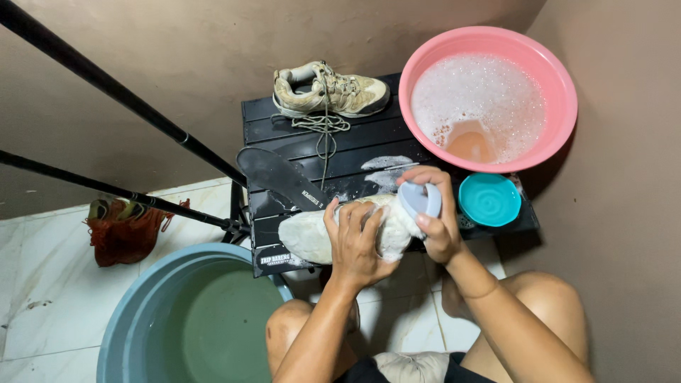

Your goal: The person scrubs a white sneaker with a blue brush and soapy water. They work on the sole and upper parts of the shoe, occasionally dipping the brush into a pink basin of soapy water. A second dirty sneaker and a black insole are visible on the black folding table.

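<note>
Head view looks down on both of our hands over the near edge of a black slatted table (369,138). Our left hand (357,241) is closed over the top of a soapy, foam-covered shoe (312,237), fingers spread and curled around it, pinning it on the table edge. Our right hand (434,223) is wrapped around a pale blue-grey scrub brush (418,198), fingers curled over its top, and the brush sits against the shoe's end just beside the left fingertips. The two hands are nearly touching across the shoe.

Just beyond the left hand a dark insole (277,177) lies flat on the table, its tip close to the shoe. Farther off, past the insole, a second tan shoe (330,92) stands upright with its laces (324,131) trailing toward us. Right beside the right hand sits a small teal bowl (489,200), and beyond it a large pink basin (560,106) holds sudsy, brownish water. Patches of foam (386,163) lie on the slats just past the right hand.

Below the left forearm, a big blue-grey tub (128,326) holds greenish water. Well off to the left hand's side, a reddish-brown cloth heap (124,230) lies on the white tiled floor (42,284).
</note>
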